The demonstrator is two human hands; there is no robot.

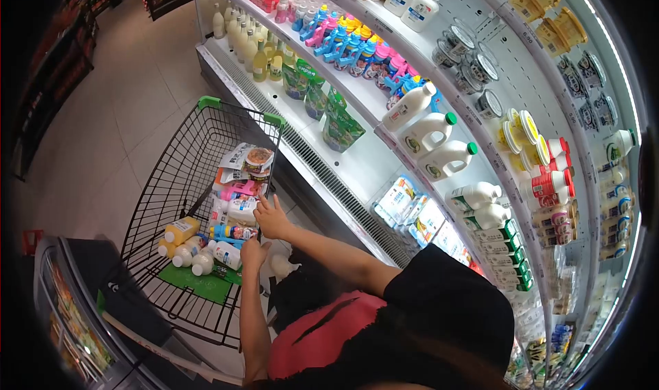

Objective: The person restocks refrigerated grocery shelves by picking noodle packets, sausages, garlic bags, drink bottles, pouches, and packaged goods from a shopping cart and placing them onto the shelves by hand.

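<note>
My right hand (pixel 272 220) is over the near side of a black wire shopping cart (pixel 165 177), fingers apart and nothing visible in them. It is nearest to a white jug (pixel 242 210). Just below it, my left hand (pixel 253 255) is closed at the same side of the cart; whatever is in its fingers is hidden. Beside that hand are a blue-topped bottle (pixel 233 232) and a white bottle (pixel 226 254). Orange juice bottles (pixel 182 230), white bottles (pixel 187 251) and food packets (pixel 247 158) lie in the cart.
A lit refrigerated shelf (pixel 364 126) runs along the right, holding milk jugs (pixel 447 159), green pouches (pixel 340 122), tubs and small bottles. A freezer case (pixel 75 314) stands at the lower left. Tiled floor (pixel 130 109) extends beyond the cart.
</note>
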